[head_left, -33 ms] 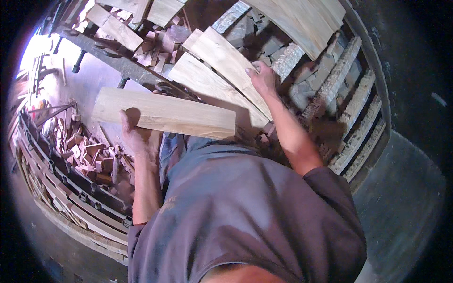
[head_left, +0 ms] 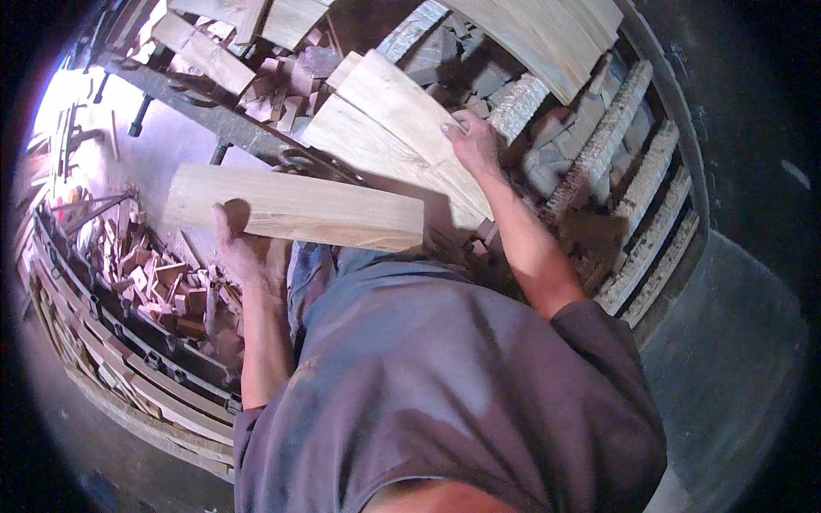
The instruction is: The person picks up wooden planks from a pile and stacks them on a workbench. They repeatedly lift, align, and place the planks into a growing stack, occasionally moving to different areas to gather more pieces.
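Observation:
A long pale wooden board (head_left: 333, 203) lies crosswise in front of my body. My left hand (head_left: 235, 248) is closed on its near edge toward the left end, thumb on the upper face and fingers hidden beneath. Farther right, my right hand (head_left: 475, 141) grips the right edge of a second wooden board (head_left: 393, 98), its fingers partly hidden. That board rests on or just above other boards; I cannot tell if it touches them. A wider pale board (head_left: 359, 145) lies beside it on the left, and part of another board (head_left: 462, 188) shows past its near end.
Wood offcuts (head_left: 162, 291) are heaped at the left, behind a dark metal rail (head_left: 111, 316). Rough light slats (head_left: 599, 141) with blocks between them stand at the right. A large board (head_left: 547, 43) lies at the far right. A metal beam (head_left: 188, 98) crosses the far left.
The board in my right hand has shifted slightly away from me, and its near end now uncovers part of a board beneath. My left hand and its board have hardly moved.

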### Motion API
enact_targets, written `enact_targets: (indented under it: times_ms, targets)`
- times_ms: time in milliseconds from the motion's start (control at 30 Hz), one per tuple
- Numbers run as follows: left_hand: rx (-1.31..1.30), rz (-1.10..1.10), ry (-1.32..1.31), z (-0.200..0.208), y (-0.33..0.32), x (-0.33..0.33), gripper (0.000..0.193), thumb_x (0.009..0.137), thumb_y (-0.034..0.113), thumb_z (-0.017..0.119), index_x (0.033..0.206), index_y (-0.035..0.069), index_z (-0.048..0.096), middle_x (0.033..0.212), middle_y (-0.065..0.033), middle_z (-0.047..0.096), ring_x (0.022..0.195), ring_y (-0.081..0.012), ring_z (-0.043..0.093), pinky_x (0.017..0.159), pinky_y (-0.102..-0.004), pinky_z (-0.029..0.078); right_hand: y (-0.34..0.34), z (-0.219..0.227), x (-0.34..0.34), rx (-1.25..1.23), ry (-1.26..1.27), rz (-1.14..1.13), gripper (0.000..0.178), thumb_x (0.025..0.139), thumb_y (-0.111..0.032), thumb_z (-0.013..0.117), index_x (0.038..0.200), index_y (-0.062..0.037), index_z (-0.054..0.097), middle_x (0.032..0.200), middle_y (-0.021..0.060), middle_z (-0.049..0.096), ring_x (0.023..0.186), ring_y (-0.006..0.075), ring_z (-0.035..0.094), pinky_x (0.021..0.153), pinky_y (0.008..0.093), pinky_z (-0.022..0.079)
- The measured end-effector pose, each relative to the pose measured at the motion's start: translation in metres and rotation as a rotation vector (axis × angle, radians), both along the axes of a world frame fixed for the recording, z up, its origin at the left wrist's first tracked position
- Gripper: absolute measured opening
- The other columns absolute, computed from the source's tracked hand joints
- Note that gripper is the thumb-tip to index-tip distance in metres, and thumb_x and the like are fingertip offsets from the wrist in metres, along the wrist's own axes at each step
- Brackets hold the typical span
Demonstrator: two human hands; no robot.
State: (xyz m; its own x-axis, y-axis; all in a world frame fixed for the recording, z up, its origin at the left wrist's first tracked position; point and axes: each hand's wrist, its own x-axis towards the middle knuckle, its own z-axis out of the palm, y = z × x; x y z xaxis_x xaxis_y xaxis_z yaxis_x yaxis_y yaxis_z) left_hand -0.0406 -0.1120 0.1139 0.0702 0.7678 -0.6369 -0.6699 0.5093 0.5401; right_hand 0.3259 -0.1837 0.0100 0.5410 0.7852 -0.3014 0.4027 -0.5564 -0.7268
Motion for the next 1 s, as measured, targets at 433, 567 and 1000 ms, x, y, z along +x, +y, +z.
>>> enact_targets:
  times_ms: [433,567,1000]
  targets:
    - [0.075,0.04,0.124,0.015,-0.014,-0.042,0.086,0.104,0.055,0.048,0.156,-0.009,0.024,0.15,-0.0394,0.043,0.14,-0.0535,0.044,0.119,-0.0643,0.033,-0.152,-0.048,0.069,-0.254,0.083,-0.158,0.025,0.085,-0.016,0.075,0.107,-0.0044,0.078,0.093,0.0139,0.079,0.081,0.0233,0.075,0.076,0.0342,0.058]
    - [0.005,0.137,0.093,0.014,-0.013,-0.045,0.08,0.105,0.053,0.048,0.154,-0.008,0.031,0.154,-0.0381,0.04,0.143,-0.0522,0.04,0.122,-0.063,0.027,-0.151,-0.052,0.082,-0.306,0.191,-0.34,0.04,0.084,-0.019,0.078,0.119,-0.001,0.071,0.091,0.0136,0.076,0.075,0.0193,0.071,0.067,0.0333,0.056]
    - [0.041,0.062,0.063,0.025,-0.021,-0.038,0.087,0.104,0.056,0.046,0.154,-0.013,0.026,0.153,-0.0378,0.042,0.142,-0.0514,0.042,0.122,-0.0613,0.03,-0.14,-0.039,0.027,-0.188,-0.142,-0.252,0.04,0.075,-0.01,0.081,0.107,0.002,0.061,0.098,0.0194,0.07,0.092,0.0351,0.068,0.083,0.0435,0.052]
